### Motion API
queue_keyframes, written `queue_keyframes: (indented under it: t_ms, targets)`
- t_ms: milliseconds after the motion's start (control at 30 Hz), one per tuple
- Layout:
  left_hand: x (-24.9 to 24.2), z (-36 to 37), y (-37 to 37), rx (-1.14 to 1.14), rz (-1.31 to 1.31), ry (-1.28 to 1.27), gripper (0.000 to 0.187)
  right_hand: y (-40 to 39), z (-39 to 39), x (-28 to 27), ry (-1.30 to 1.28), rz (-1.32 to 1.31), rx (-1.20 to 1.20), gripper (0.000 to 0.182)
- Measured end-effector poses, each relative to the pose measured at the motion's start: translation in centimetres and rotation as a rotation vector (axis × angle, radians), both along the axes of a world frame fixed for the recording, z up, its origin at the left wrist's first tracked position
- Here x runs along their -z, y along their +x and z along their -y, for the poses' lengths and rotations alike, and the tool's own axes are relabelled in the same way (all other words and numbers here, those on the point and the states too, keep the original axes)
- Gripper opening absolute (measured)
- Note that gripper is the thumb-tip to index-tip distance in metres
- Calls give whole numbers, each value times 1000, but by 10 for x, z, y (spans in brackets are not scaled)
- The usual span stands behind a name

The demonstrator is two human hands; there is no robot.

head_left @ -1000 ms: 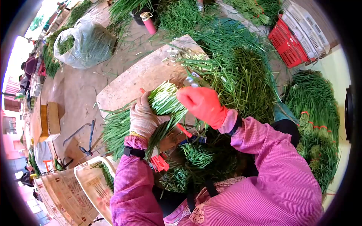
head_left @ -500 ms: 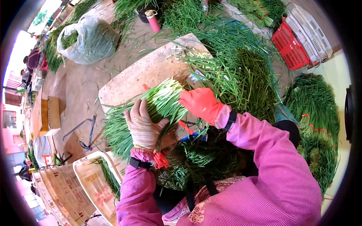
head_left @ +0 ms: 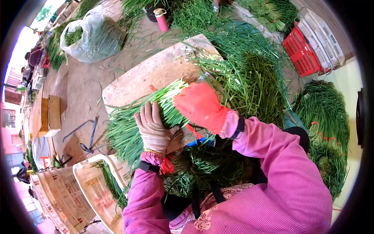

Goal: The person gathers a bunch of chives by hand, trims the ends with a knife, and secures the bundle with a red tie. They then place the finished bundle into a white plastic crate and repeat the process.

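Observation:
A thick bunch of garlic chives [head_left: 128,124] lies across a wooden board [head_left: 152,70], pale stem ends toward the right. My left hand [head_left: 154,128], in a light striped glove, rests flat on the bunch with its fingers stretched and thumb apart. Wearing an orange-red glove, my right hand [head_left: 202,107] is closed at the pale stem ends; its fingertips are mostly hidden. A small shiny object [head_left: 200,80] partly shows behind that hand. Red ties [head_left: 167,165] hang by my left wrist, and a blue-handled item [head_left: 196,141] lies below my right hand.
Loose chives [head_left: 253,78] are heaped at the right of the board. Tied bunches [head_left: 327,144] lie farther right, near a red crate [head_left: 302,50]. A filled plastic bag [head_left: 93,39], a pink bottle [head_left: 161,20] and a cardboard box [head_left: 50,115] stand beyond. A pale basket [head_left: 93,183] is at lower left.
My right hand has moved left and a little up over the stem ends. My left hand stays on the bunch, its fingers straighter and slightly shifted.

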State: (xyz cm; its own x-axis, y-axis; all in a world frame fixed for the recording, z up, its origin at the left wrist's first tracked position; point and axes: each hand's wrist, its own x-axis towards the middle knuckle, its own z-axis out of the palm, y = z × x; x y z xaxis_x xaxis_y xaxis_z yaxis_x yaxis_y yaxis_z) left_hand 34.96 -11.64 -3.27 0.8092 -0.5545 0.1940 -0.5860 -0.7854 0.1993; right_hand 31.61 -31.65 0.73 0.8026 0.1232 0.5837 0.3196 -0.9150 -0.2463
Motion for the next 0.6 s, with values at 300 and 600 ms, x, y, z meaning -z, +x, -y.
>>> queue_keyframes:
  t_ms: [300, 600]
  targets:
    - [14, -8, 1, 146, 68, -10, 110, 18, -11, 20, 43, -28, 67, 20]
    - [30, -12, -1, 189, 145, -8, 85, 18, -14, 31, 53, -92, 43, 13]
